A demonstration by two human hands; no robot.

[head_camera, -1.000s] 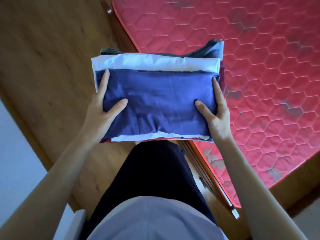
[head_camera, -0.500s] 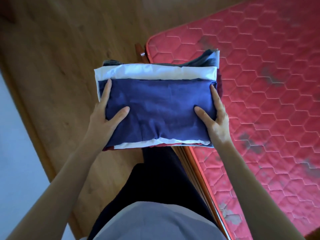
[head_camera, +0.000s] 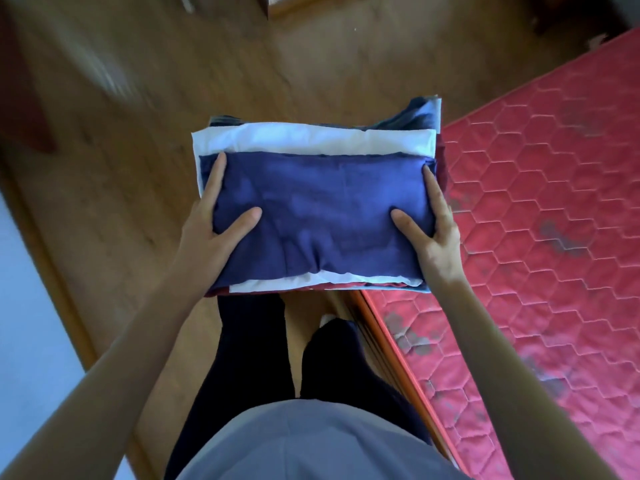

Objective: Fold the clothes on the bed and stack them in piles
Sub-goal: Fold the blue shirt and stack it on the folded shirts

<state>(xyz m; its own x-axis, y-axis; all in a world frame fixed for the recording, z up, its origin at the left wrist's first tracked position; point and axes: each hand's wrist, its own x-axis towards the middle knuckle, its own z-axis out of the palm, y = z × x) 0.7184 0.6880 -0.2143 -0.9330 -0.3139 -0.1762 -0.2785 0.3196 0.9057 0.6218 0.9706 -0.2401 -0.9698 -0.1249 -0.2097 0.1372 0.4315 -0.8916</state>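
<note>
Hands (head_camera: 207, 233) (head_camera: 434, 237) round folded stack (head_camera: 322, 216), prob. airborne.

One stack of folded clothes (head_camera: 322, 216), at least five layers showing: one navy (head_camera: 322, 220), one white (head_camera: 311, 140), one red (head_camera: 216, 292), one pale blue (head_camera: 388, 286), one grey-blue (head_camera: 420, 114). Two hands: left hand (head_camera: 207, 233), right hand (head_camera: 436, 240). One red mattress (head_camera: 554, 220).

The stack (head_camera: 322, 216) is navy on top, then white, with grey and dark red layers beneath. The mattress (head_camera: 554, 237) is red, quilted in hexagons with grey smudges. The floor (head_camera: 138, 168) is brown wood.
</note>
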